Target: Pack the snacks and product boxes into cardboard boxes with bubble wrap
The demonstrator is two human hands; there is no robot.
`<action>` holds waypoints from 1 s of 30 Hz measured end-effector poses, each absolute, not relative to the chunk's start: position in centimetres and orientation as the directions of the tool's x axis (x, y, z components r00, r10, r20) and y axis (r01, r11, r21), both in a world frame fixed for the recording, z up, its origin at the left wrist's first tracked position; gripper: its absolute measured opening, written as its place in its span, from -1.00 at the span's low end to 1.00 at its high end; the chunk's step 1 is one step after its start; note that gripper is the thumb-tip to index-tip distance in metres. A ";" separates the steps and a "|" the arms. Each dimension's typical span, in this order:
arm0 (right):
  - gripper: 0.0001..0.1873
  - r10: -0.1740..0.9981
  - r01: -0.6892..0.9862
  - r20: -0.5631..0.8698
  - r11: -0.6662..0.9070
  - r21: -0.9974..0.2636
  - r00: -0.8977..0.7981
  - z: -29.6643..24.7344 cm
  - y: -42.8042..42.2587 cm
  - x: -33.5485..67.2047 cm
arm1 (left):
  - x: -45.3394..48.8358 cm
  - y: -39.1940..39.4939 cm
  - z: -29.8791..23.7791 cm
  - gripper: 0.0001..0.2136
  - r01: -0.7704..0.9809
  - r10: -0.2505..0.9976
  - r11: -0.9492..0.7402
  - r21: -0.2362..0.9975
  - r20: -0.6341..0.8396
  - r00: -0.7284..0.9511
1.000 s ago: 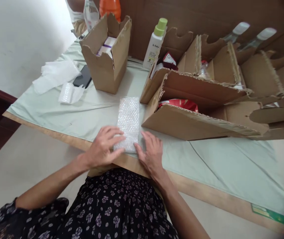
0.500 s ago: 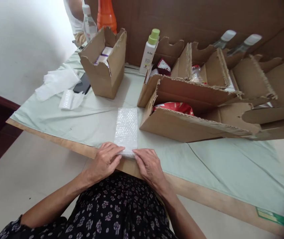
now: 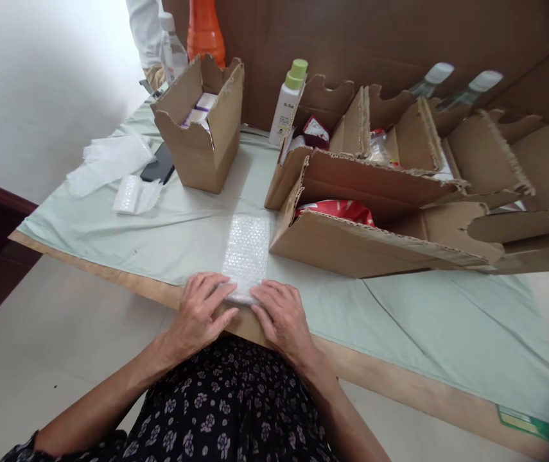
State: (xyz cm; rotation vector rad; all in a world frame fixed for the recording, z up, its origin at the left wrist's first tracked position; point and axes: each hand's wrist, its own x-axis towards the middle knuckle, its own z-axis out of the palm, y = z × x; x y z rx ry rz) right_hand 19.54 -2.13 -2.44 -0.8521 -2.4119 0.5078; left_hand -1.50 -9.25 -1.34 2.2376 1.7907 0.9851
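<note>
A strip of bubble wrap [image 3: 246, 247] lies flat on the cloth, its near end by the table's front edge. My left hand [image 3: 205, 307] rests at the near left corner, fingertips on the wrap and thumb spread away over the edge. At the near right corner, my right hand [image 3: 280, 314] lays its outstretched fingers on the wrap, thumb apart from them. Both hands look open and grip nothing that I can see. Whether anything lies under the near end of the wrap is hidden.
A cardboard box [image 3: 226, 147] holds small white-and-purple boxes. Right of it stand a green-capped bottle [image 3: 286, 106] and a divided cardboard organizer [image 3: 351, 247] with a red packet [image 3: 339, 208]. Leftward lie a phone [image 3: 159, 164] and loose bubble wrap pieces [image 3: 113, 160]. Another person's sleeve [image 3: 146, 32] shows behind.
My fingers have slid slightly up over the near end of the wrap, and the left thumb has come away from it. The wrap's far end has shifted a little rightward. The other person's arm has moved.
</note>
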 end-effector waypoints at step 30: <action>-0.68 0.757 0.556 0.309 0.639 -0.531 -0.576 -3.5 0.7 18.5 | -3.1 -6.0 -2.1 -0.71 0.683 0.904 0.015 0.730 0.282 -0.321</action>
